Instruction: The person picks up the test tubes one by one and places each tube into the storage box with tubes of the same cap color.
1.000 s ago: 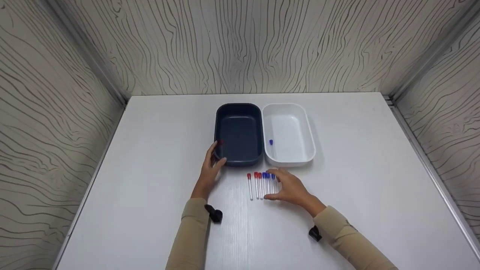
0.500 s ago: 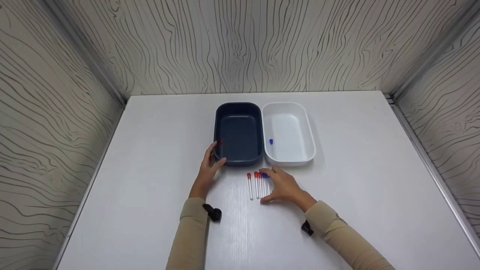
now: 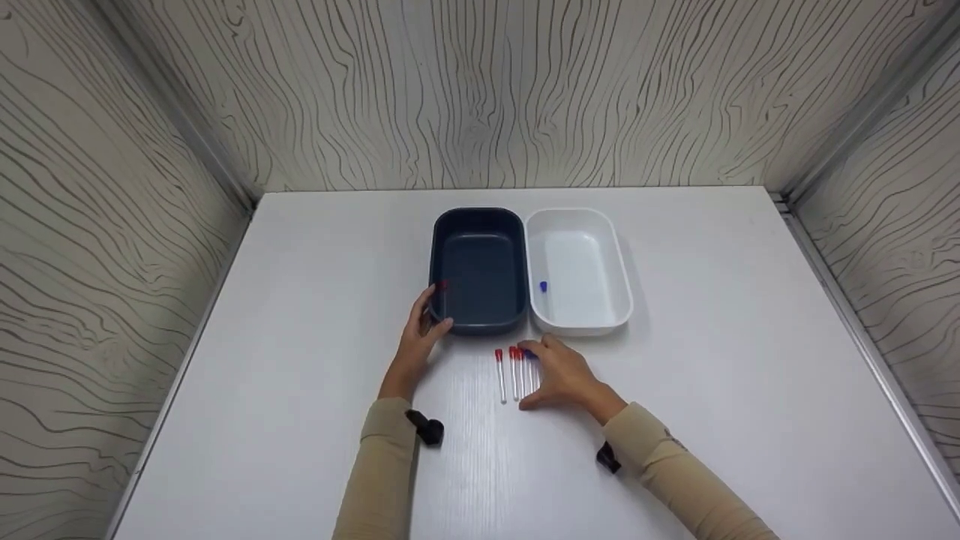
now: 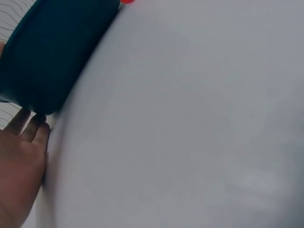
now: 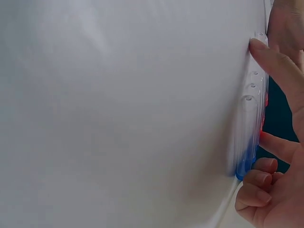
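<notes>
Right hand (image 3: 566,371): arched over the row of tubes; thumb and forefinger wide apart, near opposite ends; whether they pinch a tube cannot be told, as the hand hides the contact.
Left hand (image 3: 414,352): spread, straightish fingers touching the near left corner of the dark blue box (image 3: 480,328); likely a useful brace.
Tubes: red-capped tubes (image 3: 501,377) left, blue-capped tubes (image 5: 247,128) right; caps toward the table's far edge; one single blue-capped tube (image 3: 544,287) lies inside the white box (image 3: 581,328), by its left wall.
Good pick: single out one tube, grip lightly; neighbours lie close and may roll.
Box rims: both near rims sit just beyond the caps; lift before going forward.
Table (image 3: 300,315): broad stretches reach its left and right edges; near edge out of view; swing rightward for elbow room.
</notes>
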`<act>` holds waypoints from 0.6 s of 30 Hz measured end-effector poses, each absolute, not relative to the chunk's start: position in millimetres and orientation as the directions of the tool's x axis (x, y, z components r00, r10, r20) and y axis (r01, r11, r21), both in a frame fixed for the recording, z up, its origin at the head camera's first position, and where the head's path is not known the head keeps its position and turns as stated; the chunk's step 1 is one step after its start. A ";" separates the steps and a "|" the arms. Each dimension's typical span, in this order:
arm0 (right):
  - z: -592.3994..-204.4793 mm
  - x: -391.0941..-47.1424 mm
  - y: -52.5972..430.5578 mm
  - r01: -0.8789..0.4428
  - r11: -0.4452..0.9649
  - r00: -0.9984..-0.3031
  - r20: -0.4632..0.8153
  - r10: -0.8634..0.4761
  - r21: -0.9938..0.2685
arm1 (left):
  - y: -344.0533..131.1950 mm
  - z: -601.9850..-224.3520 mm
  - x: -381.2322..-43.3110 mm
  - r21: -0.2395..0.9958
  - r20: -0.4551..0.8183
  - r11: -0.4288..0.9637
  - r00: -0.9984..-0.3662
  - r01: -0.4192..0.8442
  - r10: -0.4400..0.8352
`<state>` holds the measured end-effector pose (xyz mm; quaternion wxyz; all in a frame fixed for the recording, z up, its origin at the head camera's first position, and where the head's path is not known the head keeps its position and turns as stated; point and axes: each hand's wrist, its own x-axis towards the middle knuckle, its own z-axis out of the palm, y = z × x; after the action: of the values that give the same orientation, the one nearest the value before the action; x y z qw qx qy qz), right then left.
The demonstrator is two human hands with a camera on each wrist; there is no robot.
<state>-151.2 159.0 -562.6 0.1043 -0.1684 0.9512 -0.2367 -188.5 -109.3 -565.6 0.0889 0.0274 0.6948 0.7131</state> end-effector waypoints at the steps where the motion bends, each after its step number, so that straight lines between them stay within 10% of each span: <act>1: -562.5 -151.2 158.9 -0.272 0.831 -0.920 -0.123 -0.373 -0.485 | -109.4 -565.7 -188.5 0.995 -0.094 -0.019 -0.982 -0.099 0.164; 18: -541.6 -151.3 159.8 -0.256 0.802 -0.905 -0.158 -0.396 -0.540 | -116.2 -586.2 -208.0 0.999 -0.039 0.038 -0.990 -0.034 0.135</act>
<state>-151.3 159.8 -541.6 0.1327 -0.1734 0.9399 -0.2626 -208.0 -116.2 -586.2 0.0611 0.0351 0.7179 0.6926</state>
